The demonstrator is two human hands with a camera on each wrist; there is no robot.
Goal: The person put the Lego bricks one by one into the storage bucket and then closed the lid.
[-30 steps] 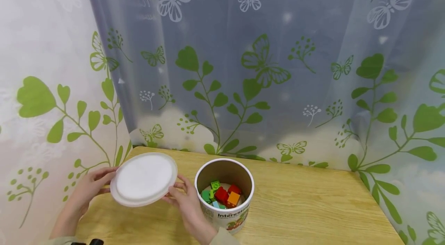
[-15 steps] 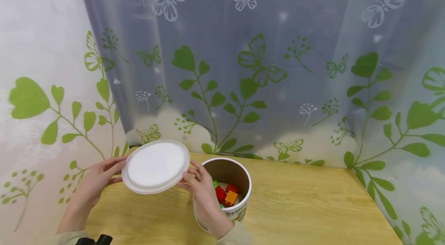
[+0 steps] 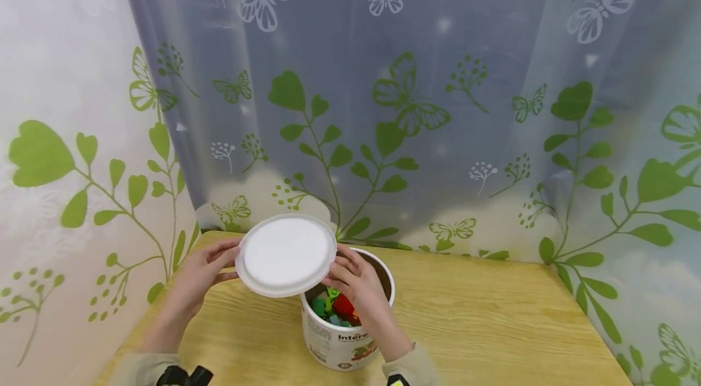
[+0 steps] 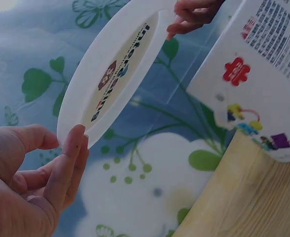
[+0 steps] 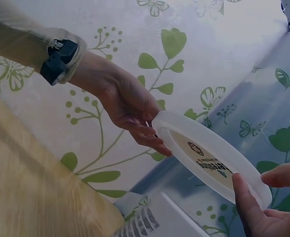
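Observation:
A round white lid (image 3: 289, 251) is held up tilted between both hands, its plain side facing the head camera. My left hand (image 3: 198, 273) pinches the left edge of it between thumb and fingers. At the opposite edge, my right hand (image 3: 361, 285) pinches the rim. Below and behind the right hand stands a white printed bucket (image 3: 334, 346), with no lid on its mouth. Red and green toy blocks (image 3: 344, 307) show inside; the hand and lid hide the others. Both wrist views show printed lettering on the lid's other side (image 4: 117, 74).
A wooden table (image 3: 482, 319) bears the bucket. Behind it hangs a curtain (image 3: 438, 161) printed with leaves and butterflies, and similar sheets stand at the left and right. A black device (image 5: 61, 61) is strapped to the left wrist.
Both hands have carried the lid rightward and slightly up, so that its right part now overlaps the bucket's left rim in the head view. The grip stays the same.

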